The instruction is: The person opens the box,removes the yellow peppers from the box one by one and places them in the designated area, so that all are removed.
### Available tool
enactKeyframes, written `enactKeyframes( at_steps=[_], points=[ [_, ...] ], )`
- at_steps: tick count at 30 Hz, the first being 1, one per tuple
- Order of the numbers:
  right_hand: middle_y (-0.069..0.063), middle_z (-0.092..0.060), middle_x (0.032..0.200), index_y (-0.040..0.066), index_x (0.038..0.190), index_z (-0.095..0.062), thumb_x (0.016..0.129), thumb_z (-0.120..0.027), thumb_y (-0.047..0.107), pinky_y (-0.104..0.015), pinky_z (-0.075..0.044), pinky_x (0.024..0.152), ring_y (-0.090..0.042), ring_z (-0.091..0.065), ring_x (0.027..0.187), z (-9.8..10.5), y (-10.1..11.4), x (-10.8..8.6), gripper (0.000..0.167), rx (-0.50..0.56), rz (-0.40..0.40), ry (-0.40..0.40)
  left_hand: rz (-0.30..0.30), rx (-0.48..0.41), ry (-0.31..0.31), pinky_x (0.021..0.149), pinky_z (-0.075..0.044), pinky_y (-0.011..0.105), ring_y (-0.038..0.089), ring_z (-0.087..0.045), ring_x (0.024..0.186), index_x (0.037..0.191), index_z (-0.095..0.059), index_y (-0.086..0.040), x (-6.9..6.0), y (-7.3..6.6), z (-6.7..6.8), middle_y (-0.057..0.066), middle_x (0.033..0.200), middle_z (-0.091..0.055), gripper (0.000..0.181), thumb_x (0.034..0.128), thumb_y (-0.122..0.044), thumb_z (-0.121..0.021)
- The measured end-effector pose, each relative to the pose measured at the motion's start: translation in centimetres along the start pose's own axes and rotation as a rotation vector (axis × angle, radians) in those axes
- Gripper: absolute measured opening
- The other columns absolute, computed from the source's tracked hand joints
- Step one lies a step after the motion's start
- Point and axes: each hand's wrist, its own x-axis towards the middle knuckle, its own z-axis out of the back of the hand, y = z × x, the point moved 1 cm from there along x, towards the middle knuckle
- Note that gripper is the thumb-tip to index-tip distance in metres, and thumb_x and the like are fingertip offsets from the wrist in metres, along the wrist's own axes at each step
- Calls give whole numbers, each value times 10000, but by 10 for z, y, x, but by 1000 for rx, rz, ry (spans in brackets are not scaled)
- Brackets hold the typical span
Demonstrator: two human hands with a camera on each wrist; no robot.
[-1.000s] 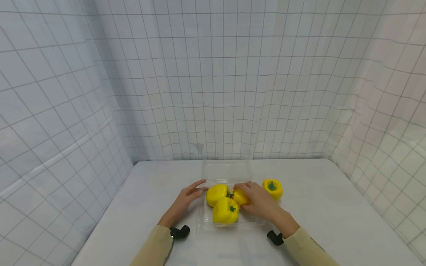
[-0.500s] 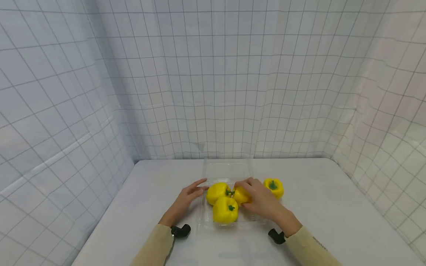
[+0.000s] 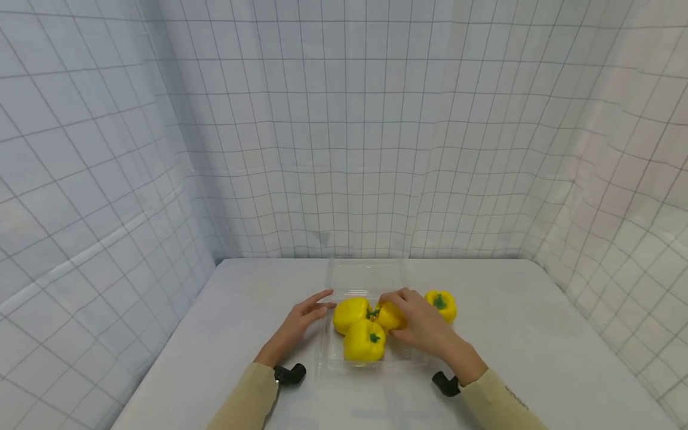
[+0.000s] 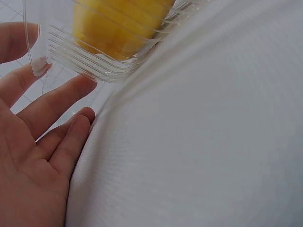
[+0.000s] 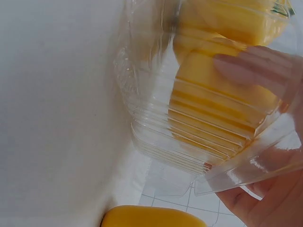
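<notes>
A clear plastic clamshell container [image 3: 332,352] lies with its lid [image 3: 367,276] folded back. My right hand [image 3: 427,325] reaches over its right side and grips a yellow bell pepper [image 3: 391,318] inside, partly hidden by the fingers. In the right wrist view, that pepper [image 5: 213,101] shows through the ribbed wall, with the thumb against it. Two more yellow bell peppers are in the container, one at the back left [image 3: 350,316] and one in front [image 3: 364,341]. My left hand [image 3: 297,327], fingers spread and loosely extended, touches the container's left side.
Outside the container, just right of it, a yellow bell pepper [image 3: 442,306] sits on the white table [image 3: 537,346]. Grid-patterned white curtains [image 3: 365,131] enclose the back and sides. A black wrist device [image 3: 290,375] is by the left wrist, another [image 3: 446,384] by the right.
Very little differs. My right hand, still on the bell pepper, shifts slightly within the container. My left hand stays in place at the container's left side.
</notes>
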Motion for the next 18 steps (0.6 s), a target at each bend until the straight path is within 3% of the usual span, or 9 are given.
enactKeyframes(
  at_steps=[18],
  points=[
    [67,-563,1170,301,1285,-592,762,-872,208,-351,-516,911,-137,-537,1050,4,-2,1,601,-19,-13,-4,3,-26,10,1145,-248,625,238,-485,1341,1534,-440,-289,2,1,1,-26,1354,-631,525,1037,-435,-526]
  ],
)
